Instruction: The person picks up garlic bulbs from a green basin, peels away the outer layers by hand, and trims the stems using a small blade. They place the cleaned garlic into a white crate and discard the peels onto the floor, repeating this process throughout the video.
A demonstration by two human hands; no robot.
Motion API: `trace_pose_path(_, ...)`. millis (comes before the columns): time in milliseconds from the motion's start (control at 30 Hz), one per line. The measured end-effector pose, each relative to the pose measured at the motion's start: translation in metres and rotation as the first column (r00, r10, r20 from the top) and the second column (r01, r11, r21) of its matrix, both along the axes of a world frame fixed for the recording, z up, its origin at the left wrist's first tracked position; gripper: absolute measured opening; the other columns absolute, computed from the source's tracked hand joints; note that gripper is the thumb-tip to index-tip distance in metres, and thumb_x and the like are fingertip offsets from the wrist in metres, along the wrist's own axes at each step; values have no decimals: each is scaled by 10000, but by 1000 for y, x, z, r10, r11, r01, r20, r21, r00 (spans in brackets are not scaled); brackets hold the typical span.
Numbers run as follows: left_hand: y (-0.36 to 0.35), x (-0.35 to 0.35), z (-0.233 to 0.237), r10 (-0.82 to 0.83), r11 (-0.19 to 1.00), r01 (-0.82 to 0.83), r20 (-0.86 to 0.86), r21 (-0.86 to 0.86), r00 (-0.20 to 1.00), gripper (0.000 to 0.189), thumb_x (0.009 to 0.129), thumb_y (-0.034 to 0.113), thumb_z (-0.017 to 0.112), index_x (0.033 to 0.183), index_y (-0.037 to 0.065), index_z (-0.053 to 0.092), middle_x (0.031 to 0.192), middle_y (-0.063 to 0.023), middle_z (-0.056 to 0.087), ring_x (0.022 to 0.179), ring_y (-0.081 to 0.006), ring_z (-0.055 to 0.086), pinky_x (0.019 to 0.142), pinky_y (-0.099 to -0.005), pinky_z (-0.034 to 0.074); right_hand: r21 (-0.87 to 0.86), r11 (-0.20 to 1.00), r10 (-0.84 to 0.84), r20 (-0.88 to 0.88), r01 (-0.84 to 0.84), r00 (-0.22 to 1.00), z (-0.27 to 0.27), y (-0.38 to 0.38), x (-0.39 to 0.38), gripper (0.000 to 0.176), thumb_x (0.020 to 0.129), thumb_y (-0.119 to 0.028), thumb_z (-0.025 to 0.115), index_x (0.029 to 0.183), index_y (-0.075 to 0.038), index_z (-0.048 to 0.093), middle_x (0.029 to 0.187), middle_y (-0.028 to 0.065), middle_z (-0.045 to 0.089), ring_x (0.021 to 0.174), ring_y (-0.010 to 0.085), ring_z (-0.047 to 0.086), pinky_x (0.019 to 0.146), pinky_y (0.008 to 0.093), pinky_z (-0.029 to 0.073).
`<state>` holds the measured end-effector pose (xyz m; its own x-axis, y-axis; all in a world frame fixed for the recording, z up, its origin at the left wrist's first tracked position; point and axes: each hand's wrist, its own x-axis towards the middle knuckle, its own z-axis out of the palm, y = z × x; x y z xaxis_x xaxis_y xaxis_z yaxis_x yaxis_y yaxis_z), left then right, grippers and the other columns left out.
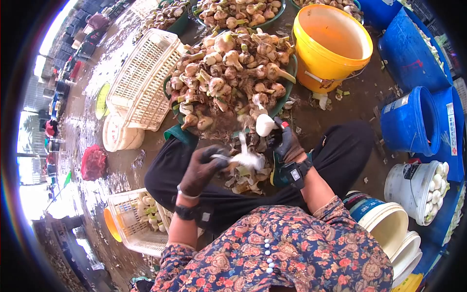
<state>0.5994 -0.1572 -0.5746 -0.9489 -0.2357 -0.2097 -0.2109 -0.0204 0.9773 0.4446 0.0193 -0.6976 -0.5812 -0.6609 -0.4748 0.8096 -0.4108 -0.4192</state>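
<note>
My right hand (288, 145), in a dark glove, grips a peeled white garlic bulb (265, 125) at the near edge of the heap. My left hand (206, 168), gloved too, is closed, with a thin shiny piece at its fingertips; I cannot tell what it is. A motion-smeared white piece (248, 158) shows just right of those fingers. In front of both hands, unpeeled garlic bulbs (228, 73) with stems are heaped in a green basin (293, 90). Loose garlic skins (243, 181) lie below the hands, between my legs.
A yellow bucket (311, 53) stands right of the basin. Blue buckets (406, 119) and a white bucket (406, 190) full of peeled garlic line the right side. White plastic crates (141, 78) and a red net bag (93, 162) are at left on wet ground. More garlic basins (279, 17) stand beyond.
</note>
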Motion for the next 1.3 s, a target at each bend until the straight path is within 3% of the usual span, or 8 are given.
trace_pose_path(67, -25, 18, 0, 20, 967, -37, 68, 251, 997, 217, 769, 206, 656, 832, 10, 589, 765, 8, 590, 711, -73, 558, 632, -220, 457, -133, 991, 36, 136, -18, 990, 0, -1, -4, 366, 883, -359, 525, 1077, -57, 593, 883, 40, 648, 662, 125, 597, 563, 241, 504)
trace_pose_path(133, -38, 13, -11, -48, 997, 60, 196, -55, 979, 275, 757, 275, 664, 818, 17, 592, 764, -36, 616, 740, -150, 610, 662, -277, 479, -267, 964, 91, 258, -20, 962, 0, -4, -6, 364, 886, -358, 522, 1085, -60, 591, 893, 43, 651, 653, 121, 599, 546, 242, 502)
trace_pose_path(267, -41, -13, -67, -51, 377, 443, 459, -814, 887, 450, 735, 358, 693, 1022, 28, 585, 846, -166, 639, 821, -327, 618, 735, -394, 483, -177, 981, 112, 197, -77, 974, -8, -8, 3, 356, 866, -339, 561, 1089, -62, 590, 891, 54, 649, 639, 147, 608, 542, 268, 508)
trace_pose_path(333, -42, -49, -84, 16, 780, 162, 278, -604, 960, 540, 722, 377, 707, 1111, 39, 545, 902, -163, 633, 875, -321, 608, 793, -394, 473, 369, 920, 178, -88, -134, 980, 8, -4, 5, 327, 854, -291, 590, 1088, -62, 592, 903, 60, 647, 679, 173, 625, 575, 293, 520)
trace_pose_path(467, -26, -133, -125, 16, 594, -4, 7, -804, 1000, 542, 717, 388, 710, 1135, 87, 542, 1077, -191, 561, 1000, -340, 556, 824, -403, 466, -249, 940, -244, -6, 234, 970, 49, 10, -32, 410, 851, -345, 612, 1101, -27, 551, 927, 88, 632, 800, 196, 629, 667, 329, 531)
trace_pose_path(667, 10, -206, -147, 47, 416, 135, 169, -900, 984, 515, 677, 383, 709, 1067, 102, 525, 1067, -192, 543, 992, -373, 540, 826, -428, 463, 138, 989, -15, -277, 55, 961, 57, 29, -57, 444, 882, -411, 554, 1115, -34, 539, 913, 67, 634, 782, 173, 621, 627, 300, 519)
trace_pose_path(1000, 9, -105, -72, -31, 999, 41, 298, -28, 954, 506, 851, 430, 581, 1083, -20, 569, 940, -157, 628, 789, -213, 590, 735, -313, 471, 506, 835, 232, -678, 214, 697, -7, -19, -12, 323, 836, -327, 658, 903, -11, 657, 716, -22, 599, 668, 55, 497, 601, 249, 426)
trace_pose_path(1300, 16, -69, -56, -119, 855, 117, 29, -505, 992, 539, 711, 287, 773, 1122, 9, 561, 887, -57, 637, 784, -99, 568, 710, -275, 477, 423, 899, 286, -763, 113, 580, 21, -10, 2, 253, 821, -256, 678, 837, -6, 647, 726, -5, 621, 678, 45, 506, 613, 249, 445)
